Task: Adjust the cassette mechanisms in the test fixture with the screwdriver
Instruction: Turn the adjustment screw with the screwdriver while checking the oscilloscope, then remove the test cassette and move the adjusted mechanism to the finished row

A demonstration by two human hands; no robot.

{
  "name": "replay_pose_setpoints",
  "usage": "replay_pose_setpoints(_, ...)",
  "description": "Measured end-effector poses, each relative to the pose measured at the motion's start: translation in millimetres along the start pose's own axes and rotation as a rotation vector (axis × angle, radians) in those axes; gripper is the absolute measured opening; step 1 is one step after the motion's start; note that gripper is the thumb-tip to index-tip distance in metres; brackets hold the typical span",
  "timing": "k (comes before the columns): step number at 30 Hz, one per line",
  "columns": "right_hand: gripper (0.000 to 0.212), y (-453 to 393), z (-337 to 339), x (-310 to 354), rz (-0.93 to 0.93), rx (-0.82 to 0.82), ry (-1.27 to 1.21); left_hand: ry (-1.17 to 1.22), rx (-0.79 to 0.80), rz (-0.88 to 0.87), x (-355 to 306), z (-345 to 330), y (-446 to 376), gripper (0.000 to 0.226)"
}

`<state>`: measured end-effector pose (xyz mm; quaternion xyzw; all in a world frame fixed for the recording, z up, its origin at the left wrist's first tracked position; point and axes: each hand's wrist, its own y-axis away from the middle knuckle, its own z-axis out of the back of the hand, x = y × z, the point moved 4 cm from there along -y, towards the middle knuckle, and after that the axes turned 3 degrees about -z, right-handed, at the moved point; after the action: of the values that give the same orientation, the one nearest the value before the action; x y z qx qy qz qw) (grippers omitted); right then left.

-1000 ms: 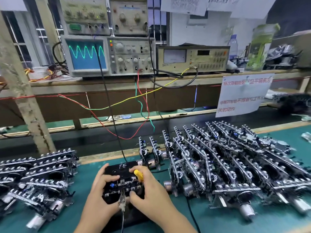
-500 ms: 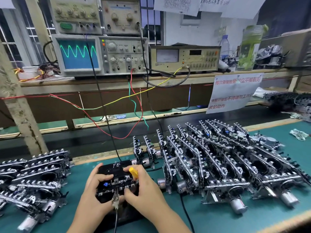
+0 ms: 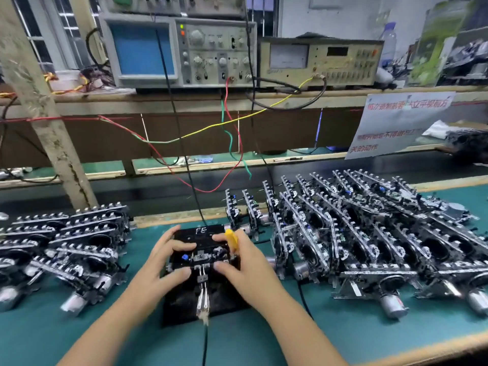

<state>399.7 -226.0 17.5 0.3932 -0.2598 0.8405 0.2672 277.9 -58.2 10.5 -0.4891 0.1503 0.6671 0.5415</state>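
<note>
A black test fixture (image 3: 200,294) lies on the green mat in front of me, with a cassette mechanism (image 3: 200,249) seated on its far half. My left hand (image 3: 161,265) grips the mechanism's left side, fingers spread over its top and thumb at its near edge. My right hand (image 3: 245,270) holds the right side, and a yellow screwdriver handle (image 3: 232,240) sticks up between its thumb and forefinger. The screwdriver's tip is hidden. A metal clip with a black lead (image 3: 203,299) runs toward me from the fixture.
Finished-looking cassette mechanisms are piled at left (image 3: 66,247) and in dense rows at right (image 3: 369,233). An oscilloscope (image 3: 169,48) and a meter (image 3: 319,60) stand on the shelf behind, with coloured wires hanging down. A paper sign (image 3: 398,122) leans at right.
The camera has shifted, so the bench sits differently in frame. The oscilloscope's green wave no longer shows on the screen. Both hands stay on the mechanism with little visible movement.
</note>
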Motion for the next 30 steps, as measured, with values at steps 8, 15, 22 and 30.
replay_pose_setpoints(8,0.078,13,-9,-3,-0.023,-0.054,0.035,-0.58,0.105,0.126,-44,2,-57,0.03)
replay_pose_setpoints(15,0.073,17,-7,0,-0.006,-0.12,0.058,-0.473,-0.106,0.033,-52,23,-54,0.041)
replay_pose_setpoints(22,0.057,13,-12,18,0.179,-0.052,0.259,-0.236,-0.396,0.298,-1,36,55,0.035)
replay_pose_setpoints(30,0.025,-7,-4,36,0.162,0.048,0.337,-1.002,0.021,0.499,-1,11,87,0.058)
